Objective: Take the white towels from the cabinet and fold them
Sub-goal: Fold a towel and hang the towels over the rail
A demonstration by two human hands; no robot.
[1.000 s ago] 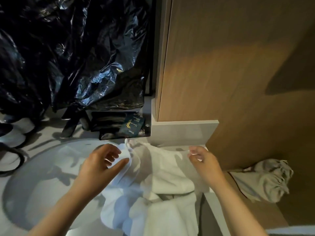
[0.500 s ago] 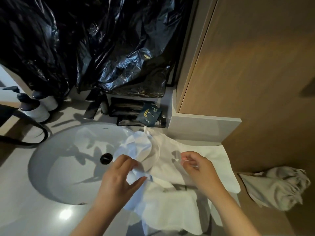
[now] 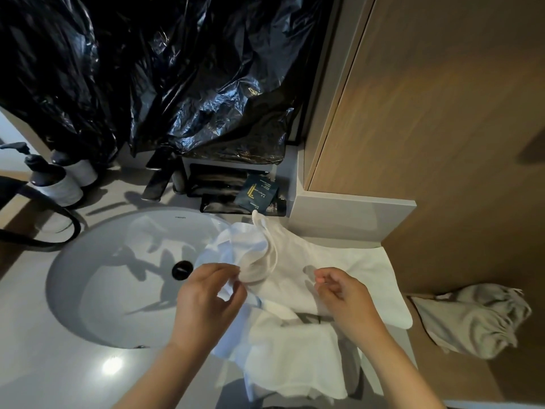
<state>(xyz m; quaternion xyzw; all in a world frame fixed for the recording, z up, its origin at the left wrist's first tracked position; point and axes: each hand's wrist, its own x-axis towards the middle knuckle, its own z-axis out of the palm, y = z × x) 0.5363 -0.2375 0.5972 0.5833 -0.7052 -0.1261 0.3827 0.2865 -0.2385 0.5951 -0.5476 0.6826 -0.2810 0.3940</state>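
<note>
View from above of two bare hands over a white towel (image 3: 354,276) on a bathroom counter (image 3: 59,364). The towel lies just right of a round sink (image 3: 118,276). Its flat part runs left to right across the counter, its far end reaching the counter's right edge. Its rumpled left end is bunched up over the sink's rim.

The left hand (image 3: 206,302) pinches that bunched end between thumb and fingertips, so the rest of the cloth stretches away to its right. The right hand (image 3: 345,293) is over the towel's middle with fingers curled and tips close together. Whether it holds cloth or hovers just above cannot be told. It is the nearer hand to the flat part and the free right edge.

A second towel (image 3: 295,358) lies crumpled nearer the person, touching the first. Smoothing the bunched end likely comes next, and room is tight: sachets (image 3: 256,193) and a low ledge sit just behind, a wood panel (image 3: 442,113) stands to the right, and a black plastic bag (image 3: 177,69) hangs above.
</note>
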